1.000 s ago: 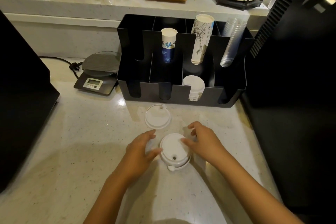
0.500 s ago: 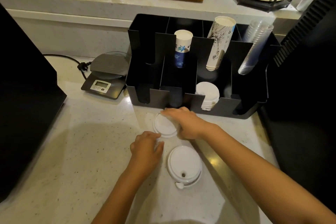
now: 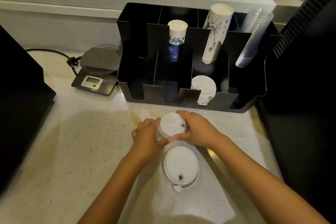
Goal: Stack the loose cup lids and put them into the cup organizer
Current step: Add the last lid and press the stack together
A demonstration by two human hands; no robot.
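Right now the fingertips of both hands pinch the rim of a small round white plastic lid (image 3: pixel 171 127): the left hand (image 3: pixel 146 135) curls against its left edge, the right hand (image 3: pixel 199 129) wraps its far and right edge, thumb along the near rim. That lid sits between the palms, seemingly lifted slightly off the speckled pale countertop (image 3: pixel 81 151), though I cannot be sure. Just nearer the body lies a short stack of larger white lids with a sip hole and tethered plug (image 3: pixel 181 166), untouched. To do this well, keep the pinch light on the rim, hold the lid level, and centre it before seating. Beyond stands the black divided cup organizer (image 3: pixel 227 103).
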